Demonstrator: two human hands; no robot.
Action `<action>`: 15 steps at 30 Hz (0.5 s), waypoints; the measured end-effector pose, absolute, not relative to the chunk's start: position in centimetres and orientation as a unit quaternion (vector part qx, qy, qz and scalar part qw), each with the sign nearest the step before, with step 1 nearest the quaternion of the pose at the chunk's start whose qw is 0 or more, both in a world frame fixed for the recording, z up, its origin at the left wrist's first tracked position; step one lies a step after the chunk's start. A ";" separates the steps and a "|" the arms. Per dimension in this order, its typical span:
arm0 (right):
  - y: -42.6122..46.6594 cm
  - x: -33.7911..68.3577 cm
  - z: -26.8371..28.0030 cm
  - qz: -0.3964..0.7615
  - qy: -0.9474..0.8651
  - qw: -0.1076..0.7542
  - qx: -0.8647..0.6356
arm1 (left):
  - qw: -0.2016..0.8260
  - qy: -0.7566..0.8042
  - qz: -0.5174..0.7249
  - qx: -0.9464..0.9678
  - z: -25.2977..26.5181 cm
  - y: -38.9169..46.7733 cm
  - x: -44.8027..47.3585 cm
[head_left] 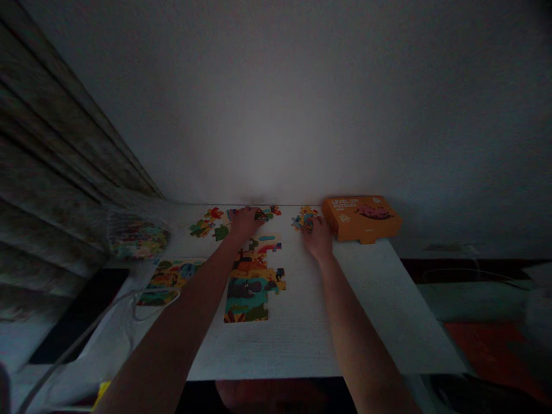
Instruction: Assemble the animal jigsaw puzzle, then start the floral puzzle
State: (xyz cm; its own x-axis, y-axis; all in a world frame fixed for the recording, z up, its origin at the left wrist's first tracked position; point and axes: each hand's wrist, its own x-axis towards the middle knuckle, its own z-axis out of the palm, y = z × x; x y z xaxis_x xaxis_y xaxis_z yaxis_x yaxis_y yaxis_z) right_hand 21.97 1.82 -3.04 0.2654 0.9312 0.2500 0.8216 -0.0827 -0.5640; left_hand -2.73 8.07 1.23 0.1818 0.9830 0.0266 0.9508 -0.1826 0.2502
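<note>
My left hand reaches over the loose puzzle pieces near the wall, its fingers stretched out and touching pieces at their right side. Its palm hides some of the pile. My right hand is at a smaller cluster of puzzle pieces, beside the box, with thumb and fingers closed on a piece there; the piece is partly hidden. Between my forearms lies a partly joined jigsaw puzzle, with a hippo in green water, orange ground and a pink patch. Its right edge is uneven, with tabs showing.
An orange puzzle box lies at the table's back right corner. Left of my left forearm is a picture card with a cable across it. A clear plastic bag sits by the curtain, above a black flat object.
</note>
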 end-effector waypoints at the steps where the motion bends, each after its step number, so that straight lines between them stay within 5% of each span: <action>1: 1.8 22.0 -3.0 0.089 -0.599 0.314 -0.731 | 0.091 0.637 0.094 0.760 1.3 8.1 -3.0; 15: 1.8 22.0 -3.1 0.082 -0.607 0.306 -0.729 | 0.066 0.667 0.138 0.729 1.0 5.5 -5.3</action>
State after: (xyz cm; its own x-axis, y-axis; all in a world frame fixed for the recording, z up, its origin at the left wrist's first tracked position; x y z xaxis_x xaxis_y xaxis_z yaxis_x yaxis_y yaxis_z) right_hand 21.99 1.80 -3.06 0.2502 0.9350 0.2514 0.8340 -0.0763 -0.5464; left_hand -5.29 5.47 1.01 0.0721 0.9909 0.1134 0.9543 -0.1016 0.2811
